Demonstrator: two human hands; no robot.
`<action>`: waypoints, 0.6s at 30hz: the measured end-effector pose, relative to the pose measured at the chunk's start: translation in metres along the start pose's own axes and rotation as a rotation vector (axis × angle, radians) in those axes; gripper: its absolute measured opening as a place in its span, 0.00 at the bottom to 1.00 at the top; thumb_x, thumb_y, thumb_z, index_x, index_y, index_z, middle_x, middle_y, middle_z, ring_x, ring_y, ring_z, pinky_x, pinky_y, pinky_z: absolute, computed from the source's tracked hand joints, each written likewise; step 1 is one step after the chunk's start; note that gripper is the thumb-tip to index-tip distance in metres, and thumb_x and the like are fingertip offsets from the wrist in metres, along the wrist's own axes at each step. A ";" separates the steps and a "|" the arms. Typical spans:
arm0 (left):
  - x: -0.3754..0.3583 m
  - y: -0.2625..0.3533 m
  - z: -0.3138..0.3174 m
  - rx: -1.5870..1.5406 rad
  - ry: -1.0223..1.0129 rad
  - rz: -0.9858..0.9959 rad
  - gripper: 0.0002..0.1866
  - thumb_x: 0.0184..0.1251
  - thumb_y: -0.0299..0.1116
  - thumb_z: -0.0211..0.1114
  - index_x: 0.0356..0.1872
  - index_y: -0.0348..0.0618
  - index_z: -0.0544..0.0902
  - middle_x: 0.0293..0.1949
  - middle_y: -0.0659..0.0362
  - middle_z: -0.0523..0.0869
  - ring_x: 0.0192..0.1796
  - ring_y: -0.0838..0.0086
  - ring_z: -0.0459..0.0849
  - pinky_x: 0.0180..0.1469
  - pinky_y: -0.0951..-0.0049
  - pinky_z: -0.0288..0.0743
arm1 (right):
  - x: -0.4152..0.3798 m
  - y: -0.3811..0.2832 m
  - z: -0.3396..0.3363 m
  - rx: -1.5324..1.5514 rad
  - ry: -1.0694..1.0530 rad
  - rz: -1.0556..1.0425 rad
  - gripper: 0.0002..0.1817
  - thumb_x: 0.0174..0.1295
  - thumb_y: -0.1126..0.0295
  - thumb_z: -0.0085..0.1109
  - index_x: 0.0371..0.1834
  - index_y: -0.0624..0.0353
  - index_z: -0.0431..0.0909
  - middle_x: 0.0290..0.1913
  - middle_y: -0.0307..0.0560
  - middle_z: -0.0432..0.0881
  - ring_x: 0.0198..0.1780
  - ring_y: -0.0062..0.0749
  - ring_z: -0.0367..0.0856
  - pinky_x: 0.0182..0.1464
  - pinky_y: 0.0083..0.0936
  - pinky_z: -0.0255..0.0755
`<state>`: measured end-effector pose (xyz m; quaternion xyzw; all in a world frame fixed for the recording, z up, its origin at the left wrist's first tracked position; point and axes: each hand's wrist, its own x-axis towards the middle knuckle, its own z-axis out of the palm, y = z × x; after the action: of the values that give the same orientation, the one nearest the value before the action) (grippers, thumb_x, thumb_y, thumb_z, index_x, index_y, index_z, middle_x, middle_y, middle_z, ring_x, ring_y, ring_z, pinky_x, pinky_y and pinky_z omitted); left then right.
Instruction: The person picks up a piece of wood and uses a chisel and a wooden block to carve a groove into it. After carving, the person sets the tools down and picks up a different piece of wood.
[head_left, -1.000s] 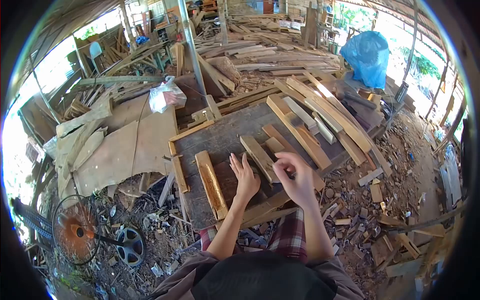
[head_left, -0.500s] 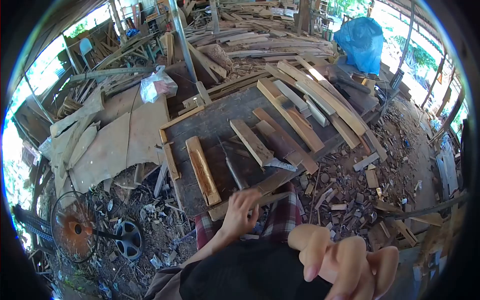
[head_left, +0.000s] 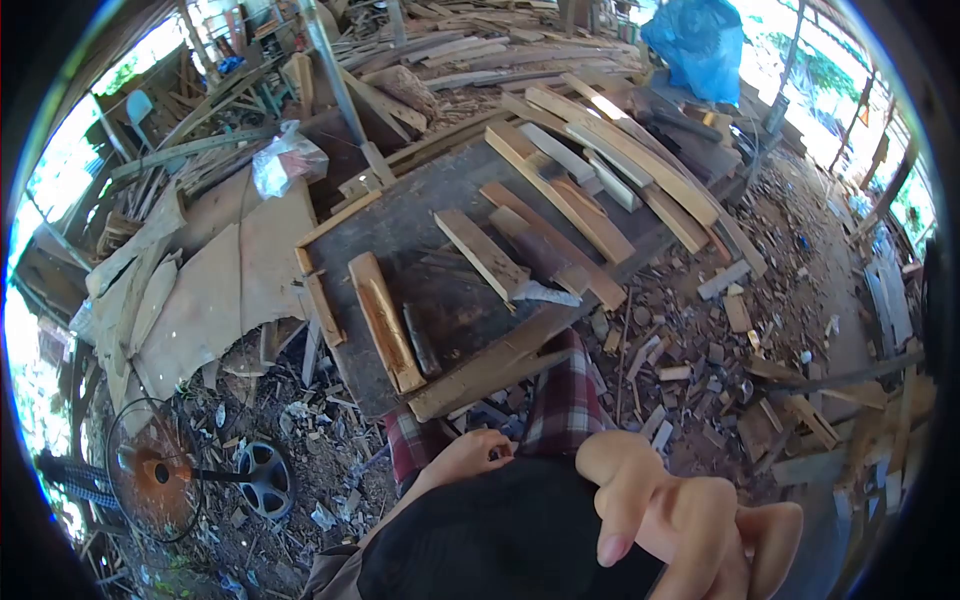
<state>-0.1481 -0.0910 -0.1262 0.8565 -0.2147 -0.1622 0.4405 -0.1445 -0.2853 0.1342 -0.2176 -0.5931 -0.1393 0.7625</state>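
Low over my lap, my left hand (head_left: 472, 455) is drawn back from the bench edge, its fingers curled in with nothing showing in them. Large and close to the camera, my right hand (head_left: 690, 525) has bent fingers with gaps between them and no object in view. In front of my knees is the dark workbench (head_left: 340, 385). On it lies a wooden block (head_left: 385, 320) with a long hollow cut into its top. Right beside this block rests a slim, dark-handled tool (head_left: 422, 342). A shorter wooden block (head_left: 480, 255) lies farther right.
Several long timber pieces (head_left: 640, 170) cover the bench's right side. Wood scraps (head_left: 690, 370) litter the ground. A wire-guarded wheel (head_left: 155, 470) stands at left, beside brown sheets (head_left: 215, 290). A metal pole (head_left: 335, 75) rises behind the bench; a blue plastic cover (head_left: 695, 50) is at back right.
My left hand has pulled back from the bench edge to my lap, its fingers curling. The dark-handled tool now lies against the hollowed block. The view has shifted slightly; my right hand stays close.
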 end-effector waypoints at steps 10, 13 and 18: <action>-0.018 0.003 0.021 -0.044 0.005 -0.060 0.08 0.58 0.34 0.70 0.33 0.42 0.83 0.31 0.56 0.83 0.36 0.63 0.82 0.40 0.66 0.76 | -0.034 -0.068 0.003 -0.328 0.069 0.191 0.09 0.70 0.68 0.51 0.40 0.45 0.59 0.41 0.16 0.87 0.53 0.24 0.71 0.55 0.42 0.56; -0.024 0.016 0.025 -0.016 0.115 -0.071 0.09 0.59 0.33 0.70 0.32 0.38 0.82 0.30 0.54 0.82 0.35 0.64 0.81 0.39 0.67 0.75 | -0.042 -0.076 -0.007 -0.333 0.045 0.199 0.11 0.67 0.65 0.55 0.41 0.45 0.60 0.41 0.17 0.87 0.52 0.23 0.72 0.54 0.41 0.57; -0.020 0.034 0.007 -0.002 0.433 -0.191 0.04 0.58 0.23 0.67 0.32 0.35 0.82 0.30 0.54 0.82 0.32 0.66 0.81 0.36 0.71 0.74 | -0.046 -0.051 -0.060 -0.258 0.139 -0.021 0.23 0.63 0.47 0.61 0.47 0.47 0.62 0.34 0.37 0.85 0.40 0.31 0.75 0.48 0.32 0.60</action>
<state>-0.1762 -0.1026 -0.1005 0.8874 -0.0329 -0.0156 0.4596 -0.1294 -0.3611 0.0863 -0.2974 -0.5182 -0.2374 0.7659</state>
